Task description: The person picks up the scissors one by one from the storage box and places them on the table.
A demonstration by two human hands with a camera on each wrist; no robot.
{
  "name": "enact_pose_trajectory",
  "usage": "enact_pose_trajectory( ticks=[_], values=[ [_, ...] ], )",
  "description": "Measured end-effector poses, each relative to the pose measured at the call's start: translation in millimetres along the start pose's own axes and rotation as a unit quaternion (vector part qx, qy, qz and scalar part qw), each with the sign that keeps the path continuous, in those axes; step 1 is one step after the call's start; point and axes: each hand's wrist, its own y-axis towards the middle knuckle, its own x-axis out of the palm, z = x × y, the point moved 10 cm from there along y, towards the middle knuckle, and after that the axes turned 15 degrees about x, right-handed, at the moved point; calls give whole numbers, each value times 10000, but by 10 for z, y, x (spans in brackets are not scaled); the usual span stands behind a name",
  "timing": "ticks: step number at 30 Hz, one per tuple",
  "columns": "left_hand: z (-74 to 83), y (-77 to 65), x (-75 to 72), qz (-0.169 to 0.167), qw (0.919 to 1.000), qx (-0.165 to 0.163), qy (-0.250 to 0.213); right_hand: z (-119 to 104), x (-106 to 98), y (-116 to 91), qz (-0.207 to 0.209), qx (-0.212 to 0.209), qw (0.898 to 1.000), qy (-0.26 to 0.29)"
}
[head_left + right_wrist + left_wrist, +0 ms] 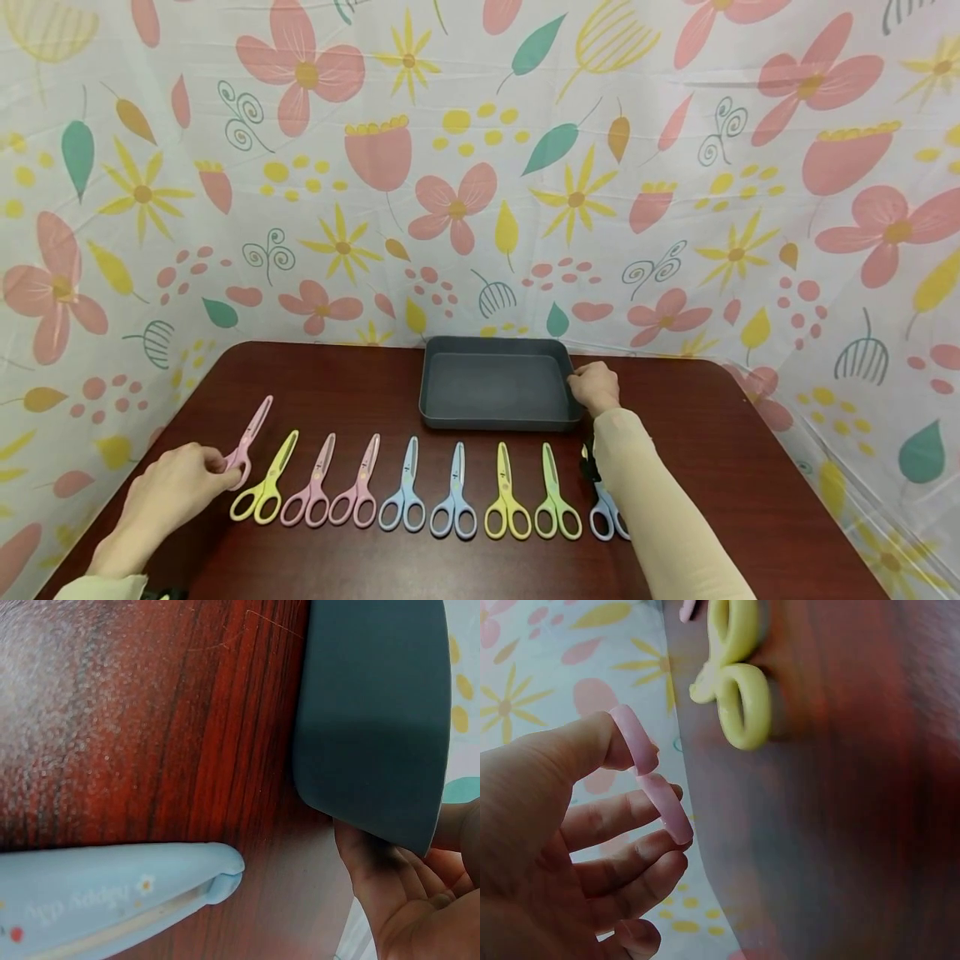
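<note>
At the table's left side my left hand [168, 487] holds a pair of pink scissors [242, 454] by the handle loops, blades pointing away from me. In the left wrist view, the thumb and fingers meet at the pink loops [635, 739]. My right hand [596, 388] grips the right side of a dark grey rectangular tray [498, 423] at the back of the table. Seen from the right wrist, fingers [367, 862] reach round the tray's end wall [375, 712]. Blue scissors [602, 521] lie partly hidden under the right forearm.
A row of scissors lies across the table [375, 567], handles toward me: yellow scissors [266, 492] at the left, then pink, blue, yellow and green scissors [555, 504]. Behind the table hangs a flowered cloth [457, 275], close to the tray's far side.
</note>
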Motion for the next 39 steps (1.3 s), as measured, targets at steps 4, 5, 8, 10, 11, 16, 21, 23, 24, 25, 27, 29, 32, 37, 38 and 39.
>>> enact_pose_trajectory(
  ticks=[4,5,8,10,11,16,21,23,24,25,27,29,32,37,38,39],
  values=[
    [-56,-68,22,-1,10000,-43,21,-12,2,-8,18,-28,10000,-36],
    [-65,-87,33,-2,10000,-54,29,-17,1,-10,28,-43,10000,-59],
    [-86,-143,68,1,9999,-95,33,-19,5,-12,43,-38,9999,-87],
    [-95,-170,92,14,9999,-111,40,-16,2,-14,47,-11,10000,-76],
    [-99,-180,102,14,9999,-117,38,-13,-3,-12,55,-7,10000,-79],
    [-134,-191,148,-43,9999,-128,40,-4,-24,-11,118,0,9999,-81],
    [-141,-197,163,-32,9999,-98,87,-11,-32,-18,157,-35,9998,-97],
    [-137,-200,169,-22,9999,-89,111,-7,-29,-19,164,-37,9998,-106],
    [-139,-202,176,-36,9999,-95,114,-4,-27,-21,153,-35,9998,-104],
    [-143,-205,183,-55,9999,-107,116,-2,-25,-23,149,-38,9998,-110],
    [-156,-212,195,-89,9998,-143,118,-5,-25,-30,140,-46,9998,-105],
    [-169,-217,201,-117,9997,-178,116,-11,-30,-33,149,-60,9998,-94],
    [-177,-221,201,-137,9996,-210,122,-19,-40,-35,180,-85,9998,-89],
    [-161,-238,199,-133,9996,-164,165,-14,-36,-30,167,-112,9998,-91],
    [-158,-243,198,-123,9997,-154,170,-11,-32,-28,160,-110,9998,-86],
    [-156,-247,197,-111,9997,-148,174,-6,-29,-25,155,-106,9998,-80]
  ],
)
